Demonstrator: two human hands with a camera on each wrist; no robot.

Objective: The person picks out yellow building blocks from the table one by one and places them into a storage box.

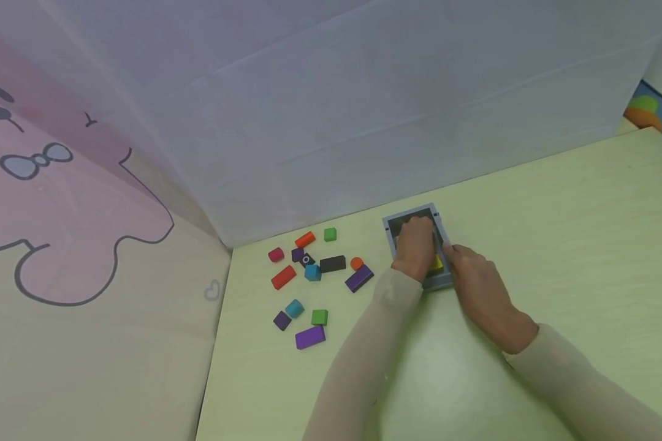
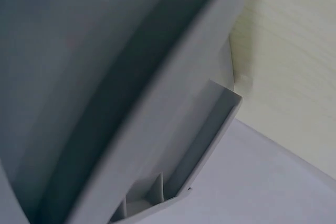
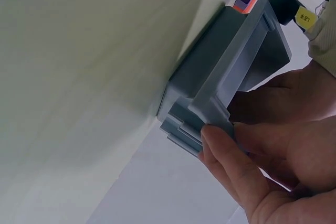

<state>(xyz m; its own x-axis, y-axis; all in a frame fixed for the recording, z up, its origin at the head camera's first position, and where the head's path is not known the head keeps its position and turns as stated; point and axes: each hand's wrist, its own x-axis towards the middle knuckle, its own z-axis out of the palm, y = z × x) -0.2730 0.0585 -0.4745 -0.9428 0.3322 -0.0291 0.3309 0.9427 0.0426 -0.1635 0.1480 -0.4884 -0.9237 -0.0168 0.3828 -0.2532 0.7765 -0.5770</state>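
Observation:
A small grey plastic box (image 1: pixel 439 282) stands on the table near the wall, its top uncovered. My left hand (image 1: pixel 417 248) reaches down into it from above, and its fingertips are hidden inside. Pinched between the thumb and fingers of my right hand (image 1: pixel 481 289) is the rim at the box's right side. The right wrist view shows this grip at a corner of the box (image 3: pixel 205 51), beside small stepped ledges. Up close in the left wrist view are the box wall (image 2: pixel 152 98) and a narrow side compartment with thin dividers.
Left of the box lie several coloured blocks, including a purple block (image 1: pixel 359 278), a black block (image 1: pixel 333 264), a red cylinder (image 1: pixel 284 277) and a green cube (image 1: pixel 319 316). A covered wall (image 1: pixel 331 141) rises behind. Near my left sleeve is a black device with a yellow label (image 3: pixel 305 18).

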